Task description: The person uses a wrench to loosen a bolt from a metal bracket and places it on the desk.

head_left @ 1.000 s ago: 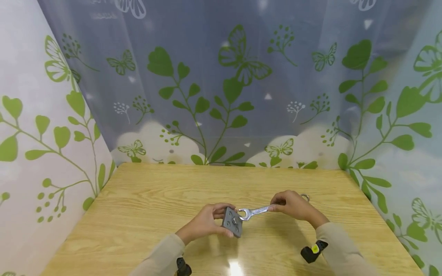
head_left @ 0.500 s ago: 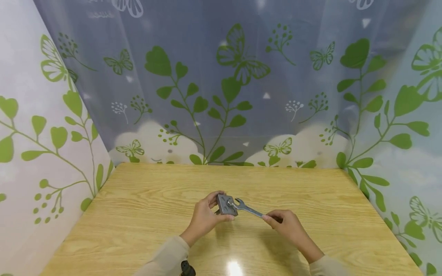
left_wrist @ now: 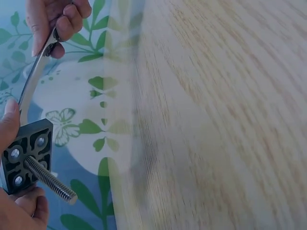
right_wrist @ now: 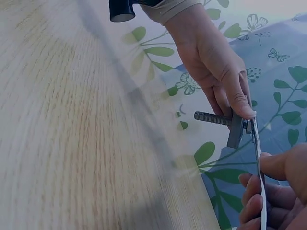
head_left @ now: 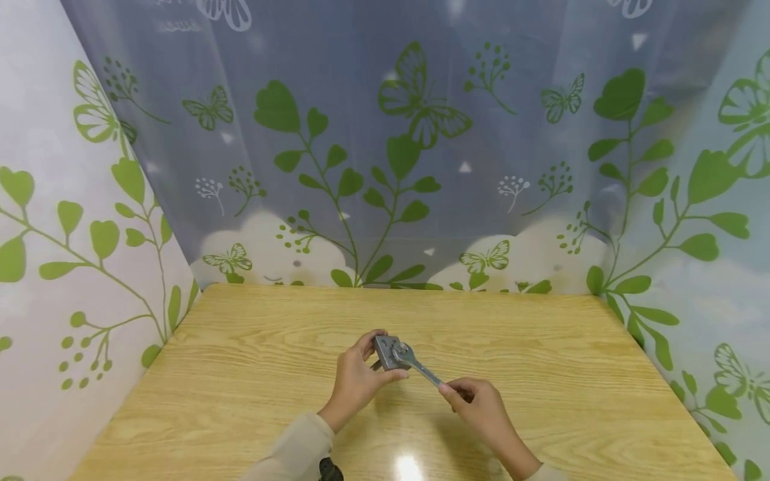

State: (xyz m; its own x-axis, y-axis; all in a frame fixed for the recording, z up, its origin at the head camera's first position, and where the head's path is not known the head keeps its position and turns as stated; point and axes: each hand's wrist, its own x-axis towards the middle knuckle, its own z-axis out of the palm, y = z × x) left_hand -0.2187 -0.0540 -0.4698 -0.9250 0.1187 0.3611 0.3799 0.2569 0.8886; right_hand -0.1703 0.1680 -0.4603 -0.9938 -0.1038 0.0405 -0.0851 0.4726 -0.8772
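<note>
Above the table, my left hand [head_left: 353,381] grips a dark square plate [head_left: 386,354] by its edges, thumb on the near side. A threaded bolt [left_wrist: 50,179] passes through the plate's middle, its long shank sticking out of the ribbed back with several round holes or screws. My right hand [head_left: 481,409] pinches the handle of a silver wrench [head_left: 424,373]. The wrench's open end lies at the bolt head on the plate's front face; whether it fits fully around the head I cannot tell. The wrench's other end is hidden by the right hand.
The wood-grain table [head_left: 271,334] spreads beneath both hands. Behind it hangs a grey-blue curtain [head_left: 361,133] with green leaves and butterflies, and patterned sheets stand at left and right. A black wrist device [head_left: 329,469] sits at the left sleeve.
The left hand has raised the plate up and left. The right hand has moved left and nearer the front edge, its wrench's open end coming from beside the plate onto the bolt head.
</note>
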